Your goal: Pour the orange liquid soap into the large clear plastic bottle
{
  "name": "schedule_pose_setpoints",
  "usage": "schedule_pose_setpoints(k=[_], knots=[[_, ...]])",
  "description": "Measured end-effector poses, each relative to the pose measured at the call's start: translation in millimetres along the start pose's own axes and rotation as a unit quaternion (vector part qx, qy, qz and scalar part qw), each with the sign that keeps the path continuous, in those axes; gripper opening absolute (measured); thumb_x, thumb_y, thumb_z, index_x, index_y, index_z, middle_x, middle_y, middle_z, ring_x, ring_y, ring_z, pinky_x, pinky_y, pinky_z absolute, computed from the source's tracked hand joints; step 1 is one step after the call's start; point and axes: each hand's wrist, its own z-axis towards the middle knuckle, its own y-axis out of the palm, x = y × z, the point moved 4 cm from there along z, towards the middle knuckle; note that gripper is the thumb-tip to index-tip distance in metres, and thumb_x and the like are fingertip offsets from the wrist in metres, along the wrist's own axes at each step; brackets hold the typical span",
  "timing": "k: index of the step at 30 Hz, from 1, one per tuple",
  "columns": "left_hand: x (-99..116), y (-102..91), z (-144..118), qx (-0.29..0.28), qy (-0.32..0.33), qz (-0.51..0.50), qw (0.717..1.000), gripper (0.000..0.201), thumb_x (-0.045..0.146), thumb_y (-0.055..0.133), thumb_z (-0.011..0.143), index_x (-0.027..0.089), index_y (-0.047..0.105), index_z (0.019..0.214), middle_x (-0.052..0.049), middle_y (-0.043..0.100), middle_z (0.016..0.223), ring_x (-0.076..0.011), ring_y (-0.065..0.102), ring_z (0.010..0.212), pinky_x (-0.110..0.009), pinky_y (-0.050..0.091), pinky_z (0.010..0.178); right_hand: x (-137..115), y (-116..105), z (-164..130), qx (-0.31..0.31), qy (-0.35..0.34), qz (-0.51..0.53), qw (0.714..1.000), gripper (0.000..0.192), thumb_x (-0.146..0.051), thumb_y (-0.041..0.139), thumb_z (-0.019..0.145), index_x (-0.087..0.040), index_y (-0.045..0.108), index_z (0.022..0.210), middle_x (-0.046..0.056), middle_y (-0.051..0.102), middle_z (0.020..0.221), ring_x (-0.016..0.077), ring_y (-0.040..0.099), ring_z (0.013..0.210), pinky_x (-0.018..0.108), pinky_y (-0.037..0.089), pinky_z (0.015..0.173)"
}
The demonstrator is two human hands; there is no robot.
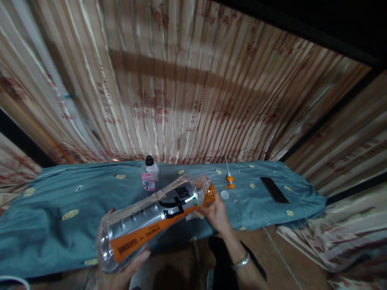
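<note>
- Large bottle [151,219]: clear, glossy plastic; broad cylindrical body with a rounded base, narrowing at the neck. Label is orange with bold black characters.
- Position: held between both hands, across the near edge of the teal cloth [99,185].
- Long axis: diagonal in the head view. Base lies lower left, near the wearer; neck points right and away. Slope in depth cannot be told.
- Left hand [130,268]: clamped around the base end, thumb along the near side.
- Right hand [216,211]: closed at the neck end, beside a translucent orange part [210,195]. Whether this part is separate from the bottle cannot be told. A smooth metal bangle [241,262] circles the wrist.
- Hands: apart, one at each end of the bottle.
- Small bottle [150,177]: translucent plastic, pink label, black cap; upright on the cloth.
- Pump head [229,183]: orange plastic with a thin, pale tube pointing away from the wearer.
- White disc [224,194]: flat, round; near the pump head.
- Phone [274,190]: flat, dark, rectangular slab; lies aslant at right.
- Cloth: soft, wrinkled, with yellow oval motifs.
- Curtain [169,80]: beige, vertically pleated, with reddish print; behind the cloth.
</note>
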Motion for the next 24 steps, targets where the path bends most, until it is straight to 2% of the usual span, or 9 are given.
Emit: schedule_pose_setpoints(k=[4,9,16,21,24], knots=[[3.4,0.8,-0.6,-0.001,0.011,0.004,1.000,0.087,0.049,0.099,0.051,0.029,0.065,0.129,-0.001,0.072,0.115,-0.0160,0.068,0.080,-0.023,0.062,0.071,0.0,0.6,-0.3,-0.005,0.004,0.007,1.000,0.062,-0.037,0.082,0.072,-0.021,0.062,0.128,0.010,0.080,0.113,0.0301,0.078,0.098,0.043,0.065,0.087],[6.2,2.4,-3.4,-0.001,-0.021,-0.007,1.000,0.088,0.048,0.100,0.050,0.030,0.065,0.128,0.003,0.071,0.094,-0.0176,0.070,0.080,-0.023,0.062,0.072,1.2,0.4,-0.9,-0.012,0.012,-0.016,1.000,0.065,-0.041,0.081,0.073,-0.022,0.061,0.131,0.009,0.080,0.115,0.0301,0.077,0.101,0.042,0.065,0.088],[8.0,3.9,-5.6,0.001,-0.024,-0.006,1.000,0.085,0.046,0.099,0.051,0.027,0.065,0.127,-0.001,0.071,0.118,-0.0183,0.071,0.088,-0.024,0.063,0.076,5.8,-1.0,-0.8,-0.011,0.019,-0.020,1.000,0.067,-0.042,0.084,0.071,-0.018,0.061,0.129,0.012,0.080,0.114,0.0313,0.078,0.098,0.045,0.064,0.087],[8.2,5.0,-6.5,0.009,-0.040,-0.030,0.999,0.089,0.045,0.101,0.048,0.028,0.065,0.127,-0.001,0.072,0.118,-0.0173,0.071,0.082,-0.025,0.065,0.071,5.1,-0.5,-0.8,-0.008,0.018,-0.006,1.000,0.067,-0.041,0.084,0.071,-0.019,0.061,0.130,0.011,0.080,0.112,0.0318,0.078,0.095,0.048,0.065,0.087],[5.0,2.1,-4.0,0.010,-0.011,-0.011,1.000,0.086,0.047,0.100,0.049,0.027,0.067,0.126,-0.001,0.072,0.114,-0.0170,0.070,0.082,-0.024,0.064,0.072,3.7,0.5,-0.8,-0.016,0.017,-0.003,1.000,0.069,-0.042,0.084,0.072,-0.020,0.060,0.133,0.011,0.080,0.115,0.0320,0.078,0.100,0.046,0.065,0.087]])
